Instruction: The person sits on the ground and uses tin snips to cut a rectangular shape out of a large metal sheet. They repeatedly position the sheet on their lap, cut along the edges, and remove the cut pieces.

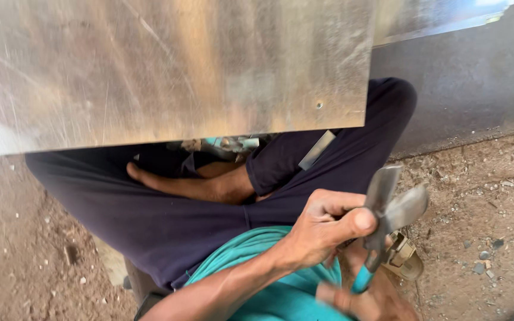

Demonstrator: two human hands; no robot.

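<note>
So the person's sitting cross-legged on dirt ground (495,196) with a big scratched metal sheet (168,71) resting across their lap, covering most of the top of the view. The left hand (322,229) is curled into a fist, thumb pressed up against the blades of a pair of tin snips (388,208), which sit low on the right, just beside the knee. The right hand (370,300) is down at the bottom edge, wrapped around the blue handle, though it's blurry. The snips' blades look crossed and apart from the sheet. There's a sandal (406,258) right behind the snips.
</note>
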